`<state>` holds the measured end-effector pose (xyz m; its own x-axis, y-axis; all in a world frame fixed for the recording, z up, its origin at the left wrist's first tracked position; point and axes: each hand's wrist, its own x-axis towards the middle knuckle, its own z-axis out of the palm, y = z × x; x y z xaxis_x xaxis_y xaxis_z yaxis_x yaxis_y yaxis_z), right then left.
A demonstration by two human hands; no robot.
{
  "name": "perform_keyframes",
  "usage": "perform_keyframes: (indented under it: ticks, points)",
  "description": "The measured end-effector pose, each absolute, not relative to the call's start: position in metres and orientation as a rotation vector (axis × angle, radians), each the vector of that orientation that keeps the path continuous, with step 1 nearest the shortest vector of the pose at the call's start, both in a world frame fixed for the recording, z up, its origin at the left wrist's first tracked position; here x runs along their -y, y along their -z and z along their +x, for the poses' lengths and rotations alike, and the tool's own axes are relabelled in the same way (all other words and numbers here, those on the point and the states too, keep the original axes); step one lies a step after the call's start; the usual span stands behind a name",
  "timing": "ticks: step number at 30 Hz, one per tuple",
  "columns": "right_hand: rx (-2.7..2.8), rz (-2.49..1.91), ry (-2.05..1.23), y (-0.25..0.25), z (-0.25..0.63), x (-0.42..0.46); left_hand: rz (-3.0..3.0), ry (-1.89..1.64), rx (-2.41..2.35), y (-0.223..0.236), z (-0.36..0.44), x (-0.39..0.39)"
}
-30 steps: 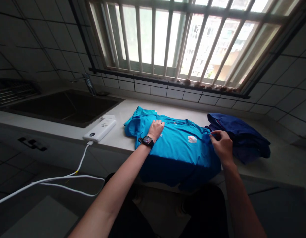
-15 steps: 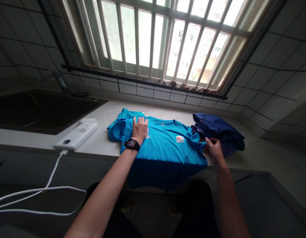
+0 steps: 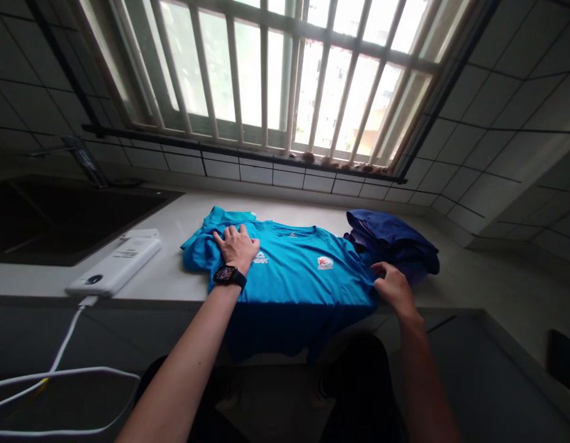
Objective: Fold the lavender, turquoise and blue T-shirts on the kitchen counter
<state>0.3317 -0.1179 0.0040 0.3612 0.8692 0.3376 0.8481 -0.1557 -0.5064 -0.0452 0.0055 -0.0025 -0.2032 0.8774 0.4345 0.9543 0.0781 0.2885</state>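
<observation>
A bright blue T-shirt (image 3: 289, 283) with a white logo and a round red-and-white badge lies front up on the counter, its lower part hanging over the front edge. My left hand (image 3: 237, 247), wearing a black watch, rests on the shirt's left chest with fingers spread. At the right edge of the shirt, my right hand (image 3: 396, 289) has its thumb and forefinger curled on the cloth by the sleeve. Just behind that hand sits a folded dark blue garment (image 3: 395, 240).
On the left of the white counter (image 3: 183, 286) lies a white power bank (image 3: 116, 264), its white cable (image 3: 66, 344) looping below. Beyond it are a dark sink (image 3: 58, 215) and a tap (image 3: 86, 163). A barred window (image 3: 275, 80) is behind the counter.
The view has shifted right. My left hand has slid left on the shirt with fingers spread wider, uncovering the logo. The right sleeve, earlier pinched outward, now sits closer in by my right hand.
</observation>
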Motion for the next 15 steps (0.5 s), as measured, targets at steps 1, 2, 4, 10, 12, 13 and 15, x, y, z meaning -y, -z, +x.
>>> perform_keyframes:
  ticks: [1, 2, 4, 10, 12, 13, 15]
  points:
    - [1.459, -2.094, -0.068, -0.004, 0.336, 0.122, -1.882, 0.791, 2.188, 0.003, -0.046, -0.006]
    - [1.418, -2.180, -0.071, -0.003, 0.339, 0.124, -1.882, 0.798, 2.185, 0.003, -0.046, -0.006]
    - [1.358, -2.306, -0.070, -0.003, 0.343, 0.122, -1.886, 0.800, 2.179, 0.004, -0.046, -0.006]
    - [1.443, -2.279, -0.277, 0.003, 0.338, 0.096, -1.893, 0.770, 2.192, 0.002, -0.046, -0.005]
    - [1.493, -2.141, -0.338, 0.005, 0.337, 0.092, -1.903, 0.759, 2.200, 0.001, -0.045, -0.004]
    - [1.483, -2.078, -0.305, 0.005, 0.336, 0.091, -1.906, 0.757, 2.205, 0.001, -0.045, -0.004]
    - [1.390, -2.003, -0.138, 0.004, 0.335, 0.092, -1.908, 0.771, 2.215, 0.000, -0.045, -0.003]
